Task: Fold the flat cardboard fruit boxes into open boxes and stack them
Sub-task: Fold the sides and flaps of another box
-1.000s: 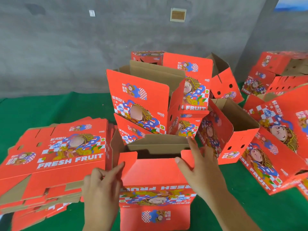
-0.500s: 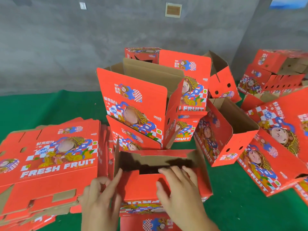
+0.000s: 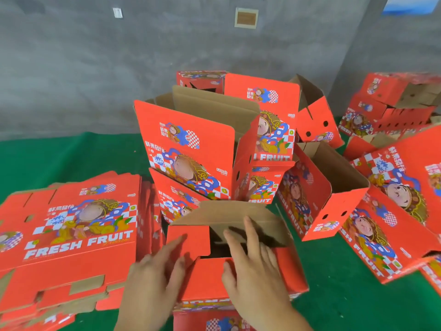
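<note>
Under your two grips, left hand and right hand are pressing, fingers flat and released, the half-folded box's flaps; uneven pushing is risking them springing open.

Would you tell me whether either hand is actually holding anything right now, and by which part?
Neither grips anything. Both hands press with straight fingers on the box being folded: left hand on its left flap, right hand on the near flap.
</note>
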`<state>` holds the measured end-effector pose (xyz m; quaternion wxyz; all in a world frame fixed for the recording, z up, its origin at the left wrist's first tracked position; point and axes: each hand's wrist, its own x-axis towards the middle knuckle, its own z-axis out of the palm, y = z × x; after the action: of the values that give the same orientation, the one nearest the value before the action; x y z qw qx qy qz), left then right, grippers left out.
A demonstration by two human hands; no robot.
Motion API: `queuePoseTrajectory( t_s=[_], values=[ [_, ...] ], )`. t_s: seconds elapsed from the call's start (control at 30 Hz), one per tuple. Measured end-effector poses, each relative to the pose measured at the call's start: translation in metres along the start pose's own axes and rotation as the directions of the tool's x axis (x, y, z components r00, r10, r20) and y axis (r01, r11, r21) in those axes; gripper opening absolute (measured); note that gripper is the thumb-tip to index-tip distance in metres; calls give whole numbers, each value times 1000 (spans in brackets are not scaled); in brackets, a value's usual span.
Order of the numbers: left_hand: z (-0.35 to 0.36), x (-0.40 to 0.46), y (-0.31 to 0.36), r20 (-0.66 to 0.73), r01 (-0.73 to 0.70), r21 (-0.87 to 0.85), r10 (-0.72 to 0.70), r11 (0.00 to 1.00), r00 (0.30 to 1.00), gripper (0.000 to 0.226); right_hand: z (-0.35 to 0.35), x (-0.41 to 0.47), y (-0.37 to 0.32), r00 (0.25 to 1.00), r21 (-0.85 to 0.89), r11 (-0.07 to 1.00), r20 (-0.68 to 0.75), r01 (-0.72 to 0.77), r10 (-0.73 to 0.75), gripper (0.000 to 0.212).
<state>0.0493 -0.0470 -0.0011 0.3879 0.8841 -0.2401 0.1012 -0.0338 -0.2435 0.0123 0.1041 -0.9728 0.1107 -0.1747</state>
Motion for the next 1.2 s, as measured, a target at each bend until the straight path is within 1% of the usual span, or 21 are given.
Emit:
queuePoseTrajectory(
  t_s=[0.07,0.1,0.13,0.17,0.2,0.23,0.27,0.33,0.37,0.43,0.53,0.63,0.7,0.77,0.83,0.9,0.97,1.0,1.07,1.13,1.2],
  values=[
    [1,22,2,55,25,121,-32,992,998,53,-6,-5,-3,981,76,993,-179,92,-78,63],
    [3,26,2,86,54,152,-68,987,994,55,-7,-11,2,948,137,982,-308,128,-80,62],
    [3,27,1,122,79,165,-100,983,987,59,-11,-18,11,894,189,970,-445,151,-52,62],
    [4,24,0,161,88,167,-115,982,980,65,-14,-24,22,844,237,962,-536,137,12,64],
    [5,21,0,193,89,175,-123,981,973,69,-17,-27,36,825,286,954,-558,90,89,66],
    [6,20,-1,224,85,193,-128,977,966,73,-19,-27,50,840,331,943,-523,41,147,67],
    [7,21,-1,252,85,210,-138,974,958,77,-18,-26,62,878,369,929,-448,8,171,68],
    [7,25,1,299,78,258,-156,963,941,81,-13,-35,76,947,392,920,-293,-4,129,69],
    [7,26,3,318,67,299,-166,952,933,82,-8,-44,79,965,364,931,-251,15,82,66],
    [10,24,8,338,56,376,-193,925,921,82,3,-59,84,976,274,960,-218,56,5,51],
    [14,26,18,258,94,404,-212,910,942,80,1,-57,85,982,241,968,-188,62,-16,39],
    [9,25,20,189,164,287,-223,944,956,82,-11,-43,84,988,279,960,-154,12,33,36],
    [6,14,18,183,206,153,-232,967,955,83,-16,-42,82,987,358,933,-128,-42,93,40],
    [7,3,18,158,230,38,-233,972,960,79,-21,-39,81,979,433,896,-116,-102,168,36],
    [11,-7,21,94,231,60,-236,971,967,73,-23,-31,82,969,436,884,-97,-166,229,43],
    [17,-10,20,17,176,132,-180,976,984,57,-23,-19,85,972,313,926,-32,-212,234,64],
    [23,-6,18,-4,77,131,-77,988,997,46,-23,-2,83,973,161,961,102,-223,209,85],
    [25,-4,17,-4,45,120,-45,992,999,45,-23,7,81,970,118,972,162,-201,181,90],
    [29,-9,15,-20,38,189,-35,981,999,43,-23,17,80,957,104,982,259,-159,128,96],
    [34,-27,11,13,63,291,-69,955,998,46,-21,15,82,929,148,966,338,-214,154,101],
    [38,-45,8,35,60,289,-74,955,997,52,-14,9,85,911,130,951,348,-282,223,110]
  ],
)
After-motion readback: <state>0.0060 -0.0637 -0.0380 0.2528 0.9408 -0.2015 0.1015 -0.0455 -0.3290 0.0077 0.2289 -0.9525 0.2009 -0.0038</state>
